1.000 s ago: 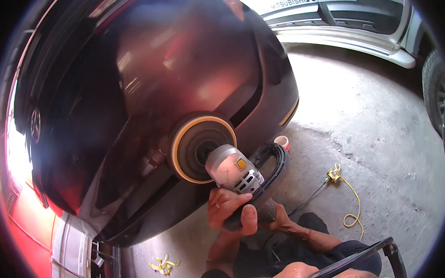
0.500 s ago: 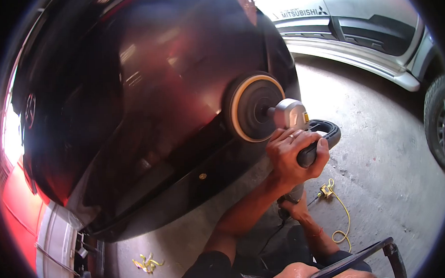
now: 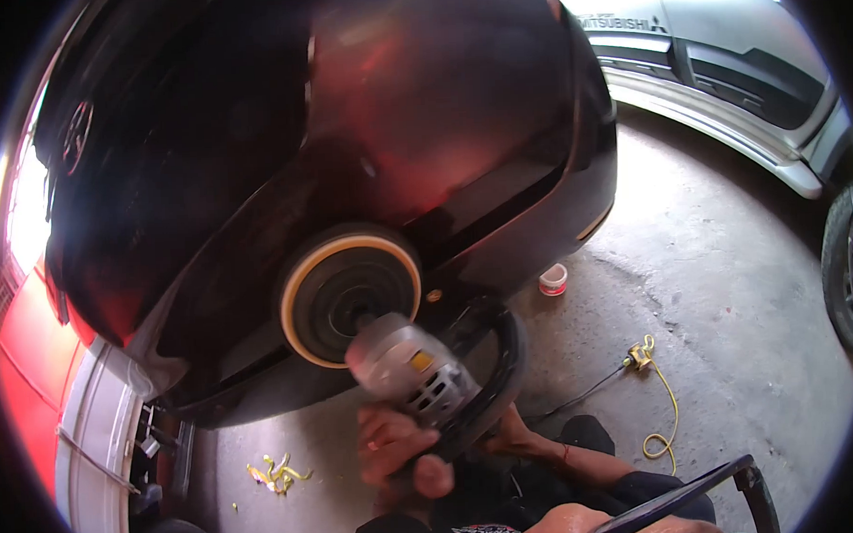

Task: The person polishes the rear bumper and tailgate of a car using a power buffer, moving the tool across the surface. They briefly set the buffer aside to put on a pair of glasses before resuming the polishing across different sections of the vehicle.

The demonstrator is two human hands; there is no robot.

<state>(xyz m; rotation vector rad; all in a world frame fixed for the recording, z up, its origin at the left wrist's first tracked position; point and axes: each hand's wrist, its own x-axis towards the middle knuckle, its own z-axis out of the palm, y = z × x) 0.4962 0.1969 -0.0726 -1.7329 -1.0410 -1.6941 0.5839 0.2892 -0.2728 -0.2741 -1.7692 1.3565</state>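
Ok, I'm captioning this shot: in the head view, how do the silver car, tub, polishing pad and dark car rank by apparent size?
Largest to smallest, as they look:
1. Dark car
2. Silver car, partly out of view
3. Polishing pad
4. Tub, clearly smallest

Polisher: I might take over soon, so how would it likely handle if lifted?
The polisher would likely feel front-heavy, since its bulky silver head and wide disc sit at one end. It may twist if lifted one-handed; the left hand and right hand both appear to grip it. Its loop handle looks thick and rigid, so it probably won't flex.
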